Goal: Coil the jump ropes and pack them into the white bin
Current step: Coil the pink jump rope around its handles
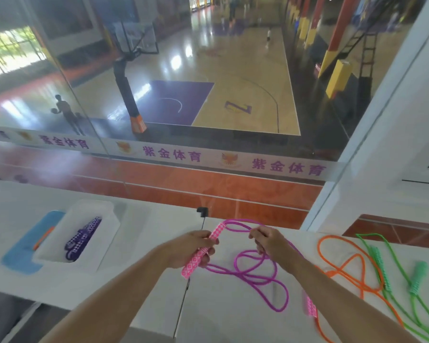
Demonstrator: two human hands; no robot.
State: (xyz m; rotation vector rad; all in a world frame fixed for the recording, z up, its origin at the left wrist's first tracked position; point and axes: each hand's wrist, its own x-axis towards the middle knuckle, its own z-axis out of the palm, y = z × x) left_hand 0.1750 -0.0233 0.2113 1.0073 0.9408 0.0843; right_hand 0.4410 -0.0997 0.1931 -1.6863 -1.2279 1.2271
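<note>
I stand at a white table [233, 313] that fills the lower half of my view, with a glass wall [208, 95] beyond it at twelve o'clock looking down on a basketball court [233, 82].

At nine o'clock on the table sits the white bin [102, 233], resting partly on a blue mat [22, 256]. A purple rope [81, 240] with patterned handles lies coiled inside the bin.

At three o'clock an orange rope [342, 271] lies loose on the table, and just beyond it, toward the right edge, a green rope [386, 266] sprawls with its green handles side by side.

At the centre, the pink rope [248, 271] lies in loose loops on the table, one loop rising to my hands. Its second pink handle [311, 306] lies flat at four o'clock, beside my right forearm.

My left hand [186, 251] has its fingers curled round a pink patterned handle [201, 253], which tilts up toward one o'clock. My right hand [270, 242], just to the right, pinches the pink cord where the raised loop bends, fingers closed on it.
</note>
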